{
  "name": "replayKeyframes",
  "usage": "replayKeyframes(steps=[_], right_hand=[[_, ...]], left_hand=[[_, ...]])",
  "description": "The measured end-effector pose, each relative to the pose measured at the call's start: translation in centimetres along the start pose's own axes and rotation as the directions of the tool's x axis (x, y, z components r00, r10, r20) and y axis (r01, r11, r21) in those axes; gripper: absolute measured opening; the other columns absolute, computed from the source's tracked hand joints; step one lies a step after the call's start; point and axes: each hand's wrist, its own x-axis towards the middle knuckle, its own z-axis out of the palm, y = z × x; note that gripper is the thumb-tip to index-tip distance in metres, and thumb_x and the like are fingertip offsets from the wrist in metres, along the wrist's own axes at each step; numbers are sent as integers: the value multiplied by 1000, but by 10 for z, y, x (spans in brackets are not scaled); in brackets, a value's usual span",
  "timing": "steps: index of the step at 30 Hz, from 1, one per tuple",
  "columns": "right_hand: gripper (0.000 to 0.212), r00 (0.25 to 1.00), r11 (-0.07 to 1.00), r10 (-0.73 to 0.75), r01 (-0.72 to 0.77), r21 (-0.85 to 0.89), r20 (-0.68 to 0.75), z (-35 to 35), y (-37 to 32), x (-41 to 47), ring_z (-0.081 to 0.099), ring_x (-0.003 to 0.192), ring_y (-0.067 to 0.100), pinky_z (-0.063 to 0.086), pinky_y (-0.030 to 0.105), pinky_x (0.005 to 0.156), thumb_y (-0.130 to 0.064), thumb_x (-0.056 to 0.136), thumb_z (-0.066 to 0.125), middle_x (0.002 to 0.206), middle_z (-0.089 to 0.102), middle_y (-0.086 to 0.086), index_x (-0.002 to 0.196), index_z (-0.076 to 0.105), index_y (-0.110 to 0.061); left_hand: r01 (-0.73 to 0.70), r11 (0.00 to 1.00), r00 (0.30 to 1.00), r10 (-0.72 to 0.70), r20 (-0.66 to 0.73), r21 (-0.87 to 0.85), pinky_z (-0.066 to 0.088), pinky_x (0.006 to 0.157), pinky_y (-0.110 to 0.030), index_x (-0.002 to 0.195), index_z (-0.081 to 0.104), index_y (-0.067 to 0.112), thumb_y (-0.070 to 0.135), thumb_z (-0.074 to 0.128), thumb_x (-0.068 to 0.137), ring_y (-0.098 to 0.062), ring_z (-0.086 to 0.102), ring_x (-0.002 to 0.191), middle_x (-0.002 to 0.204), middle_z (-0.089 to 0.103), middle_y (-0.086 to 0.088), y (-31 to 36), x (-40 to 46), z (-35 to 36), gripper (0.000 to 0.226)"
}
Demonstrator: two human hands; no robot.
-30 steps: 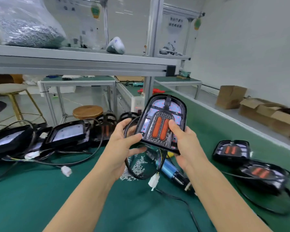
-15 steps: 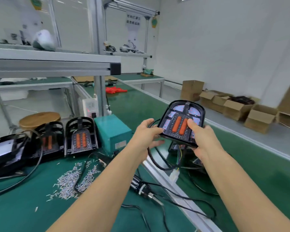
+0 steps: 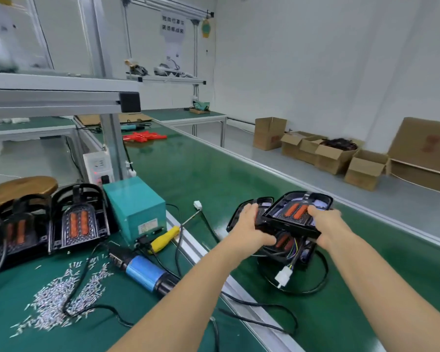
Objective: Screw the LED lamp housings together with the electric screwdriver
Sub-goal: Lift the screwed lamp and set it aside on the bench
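A: What lies closest on the green bench (image 3: 92, 334)?

B: A loose scatter of small silver screws (image 3: 61, 298), with a black cable looping through them. Just right of the pile lies the electric screwdriver (image 3: 144, 271), blue-banded, on its side and untouched. Past it are a yellow-handled screwdriver (image 3: 163, 239) and a teal power box (image 3: 135, 205). Left of the box, two lamp housings (image 3: 78, 222) lean side by side, orange strips facing out.

A: And beyond the aluminium rail?

B: The green conveyor belt (image 3: 214, 174) runs away toward the far wall. To its right the grey floor holds open cardboard boxes (image 3: 325, 153) along a white wall. Farther back stand more green-topped tables, with something red lying at the belt's far end.

A: Now the hands.

B: Both are out over the belt, holding one black LED lamp housing (image 3: 299, 212) roughly level, orange strips up. The left hand (image 3: 249, 224) grips its left edge with curled fingers; the right hand (image 3: 327, 224) clasps the right edge, thumb on top. It sits right above other housings (image 3: 285, 243) lying on the belt; I cannot tell whether it touches them. A white connector (image 3: 283, 276) on coloured wires hangs below, inside a loop of black cable.
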Motion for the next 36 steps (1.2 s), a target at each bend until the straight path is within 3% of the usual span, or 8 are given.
replayKeyframes(steps=[6,10,16,20,23,26,30,36], right_hand=[[45,994,948,-112,105,-300,-5,-5,7,15,53,101,29,43,36,82,-13,97,53,127,54,20,138,40,2],[41,939,624,-343,212,-752,-20,-11,16,17,41,128,39,39,42,103,-10,97,44,144,36,22,135,42,6],[26,958,341,-198,268,-901,210,-3,4,3,58,108,31,45,32,81,-3,98,35,125,59,19,106,60,0],[36,946,300,-222,297,-907,236,-4,-3,4,52,121,32,41,39,103,-10,101,34,136,53,15,133,51,-3],[34,914,194,-271,359,-913,302,1,2,2,48,123,31,28,49,111,-19,103,27,137,52,11,125,51,-12],[30,915,64,-215,361,-930,341,9,3,-4,50,119,30,21,55,112,-29,104,23,130,56,11,105,50,-16],[45,914,-44,-241,325,-945,326,21,-2,-16,44,128,31,7,62,112,-41,102,20,136,52,10,126,51,-17],[41,790,-72,-313,533,-843,527,66,9,-64,38,133,26,6,68,109,-37,103,21,141,45,6,132,46,-21]], left_hand=[[-116,770,993,107,53,628,-8,116,-50,148,9,47,29,61,83,-21,-16,145,159,-10,11,-21,-3,10,85],[-130,621,985,167,32,773,-16,111,-54,148,8,46,40,58,82,-24,-18,145,160,-4,8,-21,3,14,83],[-112,374,974,225,27,921,-25,104,-58,150,5,37,61,51,81,-26,-19,144,161,-3,2,-19,8,11,86],[-101,433,983,184,22,896,-18,110,-54,151,8,31,59,52,83,-23,-16,145,161,-2,3,-24,5,7,86],[-96,478,989,143,30,873,-15,112,-51,151,10,28,57,51,84,-18,-14,146,161,-2,4,-30,-1,1,84],[-103,527,992,118,48,844,-13,114,-48,152,9,26,54,51,87,-14,-12,146,160,-2,6,-28,-6,-7,83],[-102,603,993,112,43,792,-13,115,-46,153,6,27,49,51,90,-12,-10,146,160,-1,8,-23,-17,-18,80],[15,614,992,88,-88,789,-9,116,-44,153,3,21,41,47,94,-16,-4,147,160,1,6,-27,-49,-48,76]])
